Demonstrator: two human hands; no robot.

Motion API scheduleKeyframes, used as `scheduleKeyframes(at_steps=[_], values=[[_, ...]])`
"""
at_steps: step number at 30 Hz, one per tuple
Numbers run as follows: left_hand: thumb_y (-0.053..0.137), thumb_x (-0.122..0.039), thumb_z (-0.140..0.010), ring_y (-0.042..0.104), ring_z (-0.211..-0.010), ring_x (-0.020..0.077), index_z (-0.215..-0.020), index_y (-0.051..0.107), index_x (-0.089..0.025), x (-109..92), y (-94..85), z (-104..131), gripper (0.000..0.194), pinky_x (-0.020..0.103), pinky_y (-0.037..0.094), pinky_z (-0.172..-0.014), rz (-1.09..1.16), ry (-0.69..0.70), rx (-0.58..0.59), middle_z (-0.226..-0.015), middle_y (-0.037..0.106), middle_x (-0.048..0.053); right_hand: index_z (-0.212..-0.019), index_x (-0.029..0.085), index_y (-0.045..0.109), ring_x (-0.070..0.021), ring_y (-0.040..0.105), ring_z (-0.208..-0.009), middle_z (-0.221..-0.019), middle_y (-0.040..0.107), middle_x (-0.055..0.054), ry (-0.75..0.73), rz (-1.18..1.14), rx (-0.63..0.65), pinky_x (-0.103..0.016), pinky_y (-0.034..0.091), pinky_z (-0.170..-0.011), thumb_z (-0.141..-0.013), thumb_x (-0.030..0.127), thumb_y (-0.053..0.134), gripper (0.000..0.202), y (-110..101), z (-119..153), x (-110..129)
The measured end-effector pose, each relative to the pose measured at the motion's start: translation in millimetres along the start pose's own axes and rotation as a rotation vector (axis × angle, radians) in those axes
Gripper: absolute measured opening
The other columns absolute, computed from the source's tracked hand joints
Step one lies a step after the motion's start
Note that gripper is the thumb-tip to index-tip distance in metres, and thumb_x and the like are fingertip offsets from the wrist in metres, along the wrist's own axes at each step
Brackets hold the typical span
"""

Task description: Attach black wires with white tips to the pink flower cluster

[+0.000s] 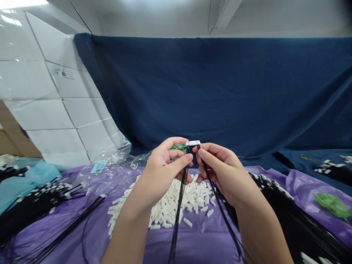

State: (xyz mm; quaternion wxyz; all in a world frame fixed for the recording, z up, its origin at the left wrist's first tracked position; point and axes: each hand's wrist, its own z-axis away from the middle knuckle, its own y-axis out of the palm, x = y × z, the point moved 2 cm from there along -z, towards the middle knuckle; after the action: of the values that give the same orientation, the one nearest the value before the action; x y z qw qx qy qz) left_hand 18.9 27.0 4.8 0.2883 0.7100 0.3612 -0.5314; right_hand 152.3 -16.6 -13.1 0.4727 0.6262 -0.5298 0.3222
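Observation:
Raised in front of me is a white plastic connector (193, 143), a small bar lying level, with black wires (179, 205) hanging from its left end and more from its right end. My left hand (162, 168) is closed, thumb and fingers pinching the left strands just under the connector. On the other side, my right hand (224, 163) pinches the right strands close to the connector's right end. Below both hands a heap of loose white connectors (176, 200) lies on a purple sheet (203, 242).
Bundles of black wires with white ends lie at the left (35, 198) and right (291, 220). White boxes (49, 110) in clear plastic are stacked on the left. A blue cloth (220, 91) hangs behind. A green item (332, 205) is at the right.

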Motion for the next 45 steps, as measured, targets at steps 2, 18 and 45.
scheduleKeyframes(at_steps=[2,18,45], values=[[0.064,-0.024,-0.082,0.056,-0.043,0.0076,-0.11,0.053,-0.021,0.5,-0.6,-0.4,0.03,0.018,0.044,-0.042,0.032,-0.01,0.04,-0.068,0.058,-0.004,-0.089,0.016,0.066,-0.0041,0.044,-0.05,-0.07,0.051,0.003,0.008,-0.067,0.015,-0.017,0.05,-0.047,-0.085,0.033,0.065,0.017,-1.9,0.9,1.1],[0.06,-0.03,-0.085,0.059,-0.052,0.0094,-0.118,0.055,-0.026,-3.5,-5.2,3.8,0.033,0.019,0.047,-0.046,-0.015,0.002,0.134,-0.073,0.061,-0.002,-0.09,0.019,0.067,-0.0049,0.047,-0.05,-0.071,0.053,0.002,0.094,-0.204,0.143,-0.017,0.048,-0.046,-0.086,0.031,0.062,0.014,-5.6,-0.1,-0.8],[0.062,-0.028,-0.081,0.062,-0.07,0.0148,-0.089,0.068,-0.019,-5.7,-41.4,6.1,0.013,0.024,0.049,-0.063,-0.338,0.03,-0.095,-0.076,0.065,0.003,-0.1,0.014,0.062,-0.0186,0.062,-0.094,-0.101,0.064,-0.005,0.302,1.346,0.244,-0.04,0.05,-0.086,-0.09,0.033,0.06,0.022,-33.2,-52.9,-166.0]])
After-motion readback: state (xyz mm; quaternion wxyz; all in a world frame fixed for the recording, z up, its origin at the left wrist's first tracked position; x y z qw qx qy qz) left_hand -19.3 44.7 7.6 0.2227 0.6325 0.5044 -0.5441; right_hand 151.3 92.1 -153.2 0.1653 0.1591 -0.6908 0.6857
